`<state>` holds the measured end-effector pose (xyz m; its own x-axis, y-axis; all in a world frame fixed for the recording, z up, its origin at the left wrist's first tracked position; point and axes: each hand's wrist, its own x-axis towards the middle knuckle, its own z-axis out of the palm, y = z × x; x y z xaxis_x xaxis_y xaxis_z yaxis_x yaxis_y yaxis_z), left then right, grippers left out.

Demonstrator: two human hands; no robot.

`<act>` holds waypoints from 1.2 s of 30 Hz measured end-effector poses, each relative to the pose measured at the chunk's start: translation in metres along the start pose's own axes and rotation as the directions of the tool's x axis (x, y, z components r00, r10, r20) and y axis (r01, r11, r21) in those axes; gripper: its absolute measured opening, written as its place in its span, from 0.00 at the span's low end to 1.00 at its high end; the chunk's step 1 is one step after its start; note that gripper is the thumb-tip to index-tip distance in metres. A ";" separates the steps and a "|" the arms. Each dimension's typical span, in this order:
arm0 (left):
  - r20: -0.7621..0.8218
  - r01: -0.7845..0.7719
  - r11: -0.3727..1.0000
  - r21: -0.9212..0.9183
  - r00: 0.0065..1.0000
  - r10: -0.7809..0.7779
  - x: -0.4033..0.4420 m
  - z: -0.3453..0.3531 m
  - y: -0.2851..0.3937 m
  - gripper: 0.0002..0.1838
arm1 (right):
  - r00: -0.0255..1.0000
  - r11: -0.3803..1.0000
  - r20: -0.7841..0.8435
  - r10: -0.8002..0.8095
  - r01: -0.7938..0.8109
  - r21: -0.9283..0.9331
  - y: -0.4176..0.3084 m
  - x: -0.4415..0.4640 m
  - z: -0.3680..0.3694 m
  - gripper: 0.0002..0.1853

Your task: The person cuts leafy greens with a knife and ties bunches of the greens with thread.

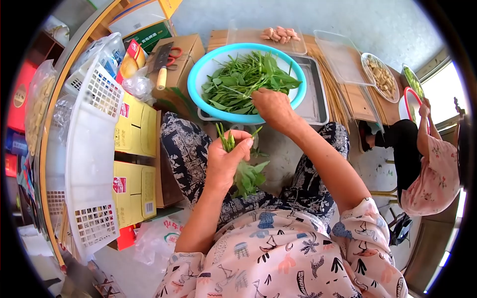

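Note:
My left hand (227,159) is closed around a small bunch of leafy green stems (247,177); cut stem ends stick out above the fingers and leaves hang below, over my lap. My right hand (272,106) reaches over the near right rim of a blue-rimmed basin (195,99), its fingers pinched at the greens. What the fingertips hold is too small to make out. Loose green stems and leaves (241,79) fill much of the basin. A thin pale stalk or stick lies across them beside my right fingers.
A cleaver (162,74) and red-handled scissors (174,55) lie on a cardboard box at left. Behind and right are a metal tray (318,99), thin sticks (332,74), plastic trays and a plate of pale pieces (381,79). Another person (432,174) sits at right. A white basket (79,159) stands left.

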<state>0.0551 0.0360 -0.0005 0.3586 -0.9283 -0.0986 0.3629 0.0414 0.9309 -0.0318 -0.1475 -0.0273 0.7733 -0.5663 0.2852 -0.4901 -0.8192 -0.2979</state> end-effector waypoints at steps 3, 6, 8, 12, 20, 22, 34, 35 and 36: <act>-0.021 0.014 1.000 -0.026 1.000 -0.015 0.002 -0.001 -0.004 0.06 | 0.999 1.000 0.045 -0.021 0.021 -0.009 -0.007 0.014 0.004 0.09; -0.029 0.035 0.998 -0.046 0.999 -0.036 0.005 -0.008 -0.005 0.07 | 0.987 0.994 0.155 -0.032 0.048 -0.100 -0.011 0.035 0.007 0.10; -0.053 0.031 0.998 -0.050 0.998 -0.034 0.006 -0.016 -0.006 0.07 | 0.989 0.952 0.001 -0.150 0.145 -0.269 0.000 0.051 0.005 0.14; -0.098 0.049 0.996 -0.069 0.994 -0.056 0.006 -0.025 -0.009 0.08 | 0.969 0.986 -0.246 -0.029 -0.012 -0.164 0.004 0.079 -0.014 0.15; -0.119 0.041 0.984 -0.172 0.991 -0.062 0.016 -0.029 -0.007 0.08 | 0.991 0.997 0.132 -0.019 0.028 -0.070 -0.015 0.082 0.000 0.19; -0.158 0.038 0.979 -0.201 0.985 -0.070 0.017 -0.035 -0.006 0.08 | 0.995 0.999 0.103 -0.011 0.008 0.032 -0.022 0.079 -0.006 0.18; -0.209 0.078 0.912 -0.402 0.962 -0.174 0.034 -0.051 -0.031 0.07 | 0.902 0.310 0.428 0.049 -0.421 0.852 -0.096 0.144 0.014 0.14; -0.207 0.094 0.908 -0.409 0.959 -0.192 0.033 -0.051 -0.034 0.07 | 0.840 0.116 0.542 0.026 -0.541 0.833 -0.104 0.153 0.024 0.17; -0.205 0.110 0.903 -0.415 0.956 -0.211 0.032 -0.051 -0.037 0.07 | 0.838 0.118 0.544 0.026 -0.543 0.831 -0.108 0.164 0.043 0.17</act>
<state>0.0967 0.0236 -0.0557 0.4424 -0.8204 -0.3622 0.7244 0.0888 0.6836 0.1648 -0.1477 0.0125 0.8546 -0.4469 -0.2645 -0.1433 0.2866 -0.9473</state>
